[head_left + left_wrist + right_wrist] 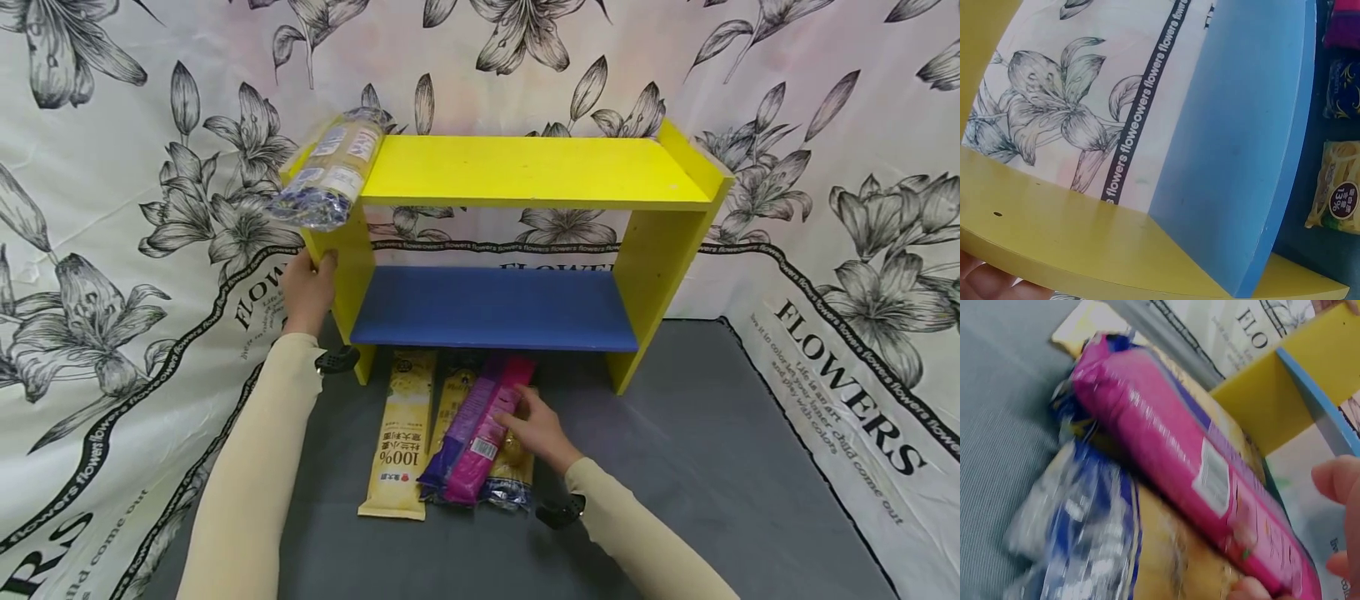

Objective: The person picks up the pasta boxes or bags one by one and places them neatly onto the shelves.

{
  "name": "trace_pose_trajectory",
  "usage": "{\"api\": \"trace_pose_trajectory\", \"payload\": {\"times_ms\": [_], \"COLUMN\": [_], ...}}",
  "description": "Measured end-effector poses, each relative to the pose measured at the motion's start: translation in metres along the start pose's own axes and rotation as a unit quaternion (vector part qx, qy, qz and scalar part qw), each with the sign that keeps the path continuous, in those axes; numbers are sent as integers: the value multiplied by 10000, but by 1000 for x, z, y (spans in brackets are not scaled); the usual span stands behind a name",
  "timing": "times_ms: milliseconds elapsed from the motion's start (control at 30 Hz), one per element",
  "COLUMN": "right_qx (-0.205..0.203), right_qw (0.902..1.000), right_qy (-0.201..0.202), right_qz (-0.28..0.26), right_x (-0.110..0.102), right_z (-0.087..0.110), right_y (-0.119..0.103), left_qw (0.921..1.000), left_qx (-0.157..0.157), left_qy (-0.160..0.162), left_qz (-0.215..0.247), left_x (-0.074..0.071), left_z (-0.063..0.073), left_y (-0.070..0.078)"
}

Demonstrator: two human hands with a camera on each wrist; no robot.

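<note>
My left hand (307, 287) grips the left side panel (1085, 240) of a small yellow shelf with a blue lower board (495, 307). Its fingers (988, 281) curl at the panel's outer edge. Under the shelf's front, a pink and purple packet (480, 442) lies slanted over other packets. My right hand (542, 429) is at its right side, fingertips on or right at the wrapper, thumb and fingers spread apart. Beneath it is a gold packet with a clear and blue end (1094, 519). A yellow pasta packet (397, 433) lies flat to the left.
A clear-wrapped packet with a blue end (330, 171) lies on the left of the shelf's yellow top board (525, 167), its end jutting past the front edge. Another yellow packet (452, 400) is partly covered by the pink one. Flower-printed cloth (862, 275) hangs behind the grey table (675, 467).
</note>
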State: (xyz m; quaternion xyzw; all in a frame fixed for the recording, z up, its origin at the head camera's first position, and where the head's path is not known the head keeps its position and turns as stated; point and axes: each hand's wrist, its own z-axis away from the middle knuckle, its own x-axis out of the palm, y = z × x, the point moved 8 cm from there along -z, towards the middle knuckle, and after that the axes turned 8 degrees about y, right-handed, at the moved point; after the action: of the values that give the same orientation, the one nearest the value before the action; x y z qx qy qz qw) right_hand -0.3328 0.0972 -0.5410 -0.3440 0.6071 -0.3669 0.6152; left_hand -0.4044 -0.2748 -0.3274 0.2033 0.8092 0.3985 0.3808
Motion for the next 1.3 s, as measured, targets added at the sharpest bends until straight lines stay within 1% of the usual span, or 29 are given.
{"api": "trace_pose_trajectory", "payload": {"times_ms": [67, 167, 267, 400, 533, 633, 733, 900, 1033, 1167, 1300], "right_qx": [136, 304, 321, 425, 236, 66, 82, -69, -395, -634, -592], "right_qw": [9999, 9993, 9989, 9988, 9974, 9914, 9859, 9839, 9816, 9762, 9756], "right_qy": [54, 169, 290, 260, 79, 31, -41, -264, -493, -644, -662], "right_qz": [9, -123, -165, 42, 673, 1304, 1668, 1767, 1802, 1969, 2010], "right_x": [3, 7, 11, 20, 31, 37, 42, 49, 55, 59, 61], "right_z": [-2, -3, -4, -6, -6, -4, -4, -6, -6, -5, 0], "right_y": [-2, -5, -10, -13, -22, -28, -28, -31, -35, -40, -47], "left_qw": [10000, 9999, 10000, 9998, 9997, 9997, 9997, 9997, 9998, 9996, 9994], "left_qx": [15, 32, 61, 164, 213, 193, 190, 158, 144, 197, 273], "left_qy": [36, 82, 54, 54, 86, 101, 137, 150, 107, 133, 194], "left_qz": [-52, -78, 9, 89, 109, 102, 82, 104, 120, 144, 122], "left_x": [2, 3, 4, 5, 4, 4, 4, 4, 5, 4, 2], "left_z": [-1, -3, -3, -3, -3, -2, 0, 0, 0, -1, -2], "left_y": [0, 1, 2, 5, 6, 6, 4, 3, 1, 0, 0]}}
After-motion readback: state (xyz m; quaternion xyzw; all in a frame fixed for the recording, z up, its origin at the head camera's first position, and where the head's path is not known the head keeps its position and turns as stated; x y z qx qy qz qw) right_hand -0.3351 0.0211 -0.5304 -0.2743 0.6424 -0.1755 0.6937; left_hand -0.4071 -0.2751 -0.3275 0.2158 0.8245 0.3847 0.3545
